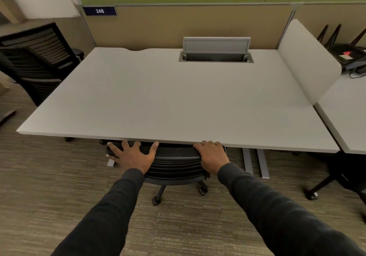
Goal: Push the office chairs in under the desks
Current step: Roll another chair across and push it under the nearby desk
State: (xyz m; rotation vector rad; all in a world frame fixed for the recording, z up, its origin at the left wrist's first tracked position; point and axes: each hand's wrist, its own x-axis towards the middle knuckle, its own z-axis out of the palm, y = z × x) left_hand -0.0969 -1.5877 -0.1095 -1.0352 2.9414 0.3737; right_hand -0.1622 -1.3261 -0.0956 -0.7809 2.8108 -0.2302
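Both hands, left (133, 155) and right (212, 155), fingers spread, press the chair back (175, 163) under the grey desk (168, 97) on carpet (178, 226).

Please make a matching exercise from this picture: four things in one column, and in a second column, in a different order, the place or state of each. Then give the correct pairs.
Column 1
1. left hand
2. cable hatch lid
3. number sign
4. chair with the slatted back

Column 2
A. standing open at the back of the desk
B. flat on the backrest of the chair being pushed, fingers spread
C. beside the desk's left edge, not pushed in
D. fixed on the partition, top left

Pairs: 1-B, 2-A, 3-D, 4-C
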